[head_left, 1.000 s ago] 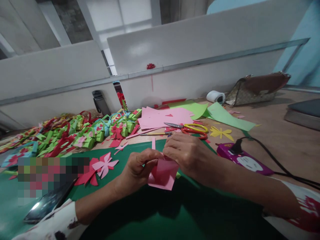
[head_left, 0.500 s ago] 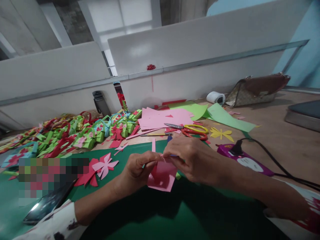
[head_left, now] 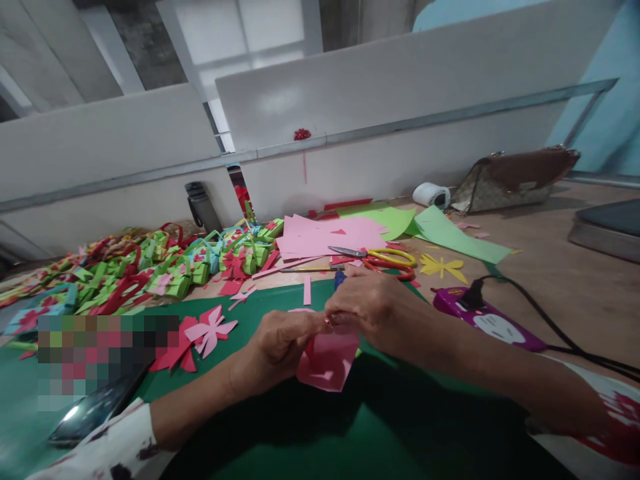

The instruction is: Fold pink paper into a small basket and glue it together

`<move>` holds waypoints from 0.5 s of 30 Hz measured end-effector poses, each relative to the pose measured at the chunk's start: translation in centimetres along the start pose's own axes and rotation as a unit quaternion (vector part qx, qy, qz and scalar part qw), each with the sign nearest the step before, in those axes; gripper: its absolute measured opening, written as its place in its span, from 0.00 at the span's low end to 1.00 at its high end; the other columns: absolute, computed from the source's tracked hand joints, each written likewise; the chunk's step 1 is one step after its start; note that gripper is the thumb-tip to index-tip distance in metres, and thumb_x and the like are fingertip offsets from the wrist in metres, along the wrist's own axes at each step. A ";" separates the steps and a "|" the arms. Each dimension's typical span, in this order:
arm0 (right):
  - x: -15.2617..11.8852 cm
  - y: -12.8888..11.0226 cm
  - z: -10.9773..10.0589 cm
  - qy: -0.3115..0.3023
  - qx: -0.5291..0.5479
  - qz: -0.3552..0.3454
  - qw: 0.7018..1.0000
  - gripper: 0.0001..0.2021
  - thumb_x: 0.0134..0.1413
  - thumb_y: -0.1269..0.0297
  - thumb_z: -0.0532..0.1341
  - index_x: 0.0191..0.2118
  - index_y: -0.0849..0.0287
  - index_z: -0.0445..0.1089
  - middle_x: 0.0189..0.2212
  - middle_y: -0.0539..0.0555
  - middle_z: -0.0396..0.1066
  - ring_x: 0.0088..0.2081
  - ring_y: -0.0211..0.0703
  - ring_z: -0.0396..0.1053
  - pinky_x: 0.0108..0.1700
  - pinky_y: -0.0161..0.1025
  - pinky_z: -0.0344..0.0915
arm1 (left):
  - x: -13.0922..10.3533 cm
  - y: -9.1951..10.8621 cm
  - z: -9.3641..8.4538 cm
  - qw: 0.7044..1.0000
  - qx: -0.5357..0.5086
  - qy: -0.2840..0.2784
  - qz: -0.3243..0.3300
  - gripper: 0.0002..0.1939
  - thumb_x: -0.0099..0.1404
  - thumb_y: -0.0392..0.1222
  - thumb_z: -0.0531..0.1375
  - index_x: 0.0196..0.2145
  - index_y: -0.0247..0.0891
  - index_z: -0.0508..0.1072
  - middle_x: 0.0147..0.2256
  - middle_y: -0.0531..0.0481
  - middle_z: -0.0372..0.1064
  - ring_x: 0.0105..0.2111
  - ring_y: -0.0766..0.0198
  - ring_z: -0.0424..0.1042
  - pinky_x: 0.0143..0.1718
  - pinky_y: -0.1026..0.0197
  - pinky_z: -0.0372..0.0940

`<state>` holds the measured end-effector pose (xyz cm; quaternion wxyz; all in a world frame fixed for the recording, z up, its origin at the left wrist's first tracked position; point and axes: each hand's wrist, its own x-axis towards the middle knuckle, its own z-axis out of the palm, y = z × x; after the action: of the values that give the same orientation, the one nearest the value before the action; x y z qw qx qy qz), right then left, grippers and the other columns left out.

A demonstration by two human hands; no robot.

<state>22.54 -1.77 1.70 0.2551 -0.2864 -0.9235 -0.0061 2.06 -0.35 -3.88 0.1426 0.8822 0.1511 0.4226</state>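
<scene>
A pink paper piece (head_left: 327, 367), bent at its lower edge, hangs between my two hands above the green mat (head_left: 400, 427). My left hand (head_left: 280, 343) is closed on its left side, thumb and index finger pinched together. Something red shows beside those fingers. My right hand (head_left: 373, 310) is closed at the paper's top edge, its fingertips meeting the left ones around a small curled pink bit. What else the right fingers may hold is hidden. A blue object (head_left: 340, 279) shows just beyond the right knuckles. Behind the hands lies a narrow pink strip (head_left: 307, 291).
Scissors (head_left: 373, 255) lie by pink sheets (head_left: 330, 237) and green sheets (head_left: 457, 237). Red and pink cutouts (head_left: 213, 331) and a phone (head_left: 95, 407) are at left, before piled paper baskets (head_left: 185, 277). A purple power strip (head_left: 493, 327) with a cord sits right.
My hands have dipped slightly, and the right fingers have closed in against the left fingertips. The pink paper's lower edge now looks more curved. A blue bit under the right fingers is now hidden.
</scene>
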 end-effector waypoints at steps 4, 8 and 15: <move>-0.3 0.4 0.2 0.016 -0.026 -0.041 0.999 0.11 0.58 0.76 0.53 0.32 0.61 0.72 0.27 0.54 0.71 0.31 0.40 0.62 0.35 0.39 0.55 | 0.1 0.2 0.0 1.000 0.008 0.022 0.010 0.07 0.64 0.31 0.55 0.38 0.37 0.72 0.30 0.49 0.76 0.29 0.66 0.76 0.31 0.68 0.69; -0.4 0.4 0.3 0.034 -0.058 -0.079 0.995 0.13 0.57 0.80 0.50 0.33 0.63 0.71 0.28 0.55 0.70 0.32 0.41 0.63 0.34 0.38 0.56 | 0.0 0.1 0.1 1.000 0.022 0.019 -0.005 0.07 0.64 0.30 0.55 0.36 0.38 0.72 0.28 0.50 0.75 0.26 0.69 0.74 0.30 0.71 0.67; -0.3 0.3 0.5 0.049 -0.140 -0.146 0.978 0.13 0.60 0.78 0.48 0.31 0.65 0.68 0.27 0.56 0.67 0.31 0.42 0.60 0.34 0.40 0.56 | 0.2 0.2 0.0 0.999 0.025 0.031 -0.002 0.08 0.64 0.29 0.54 0.36 0.38 0.71 0.27 0.52 0.75 0.26 0.71 0.73 0.29 0.72 0.65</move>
<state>22.63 -1.62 1.10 0.2537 -0.1808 -0.9316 -0.1870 2.23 -0.45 -3.63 0.1167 0.8715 0.1672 0.4461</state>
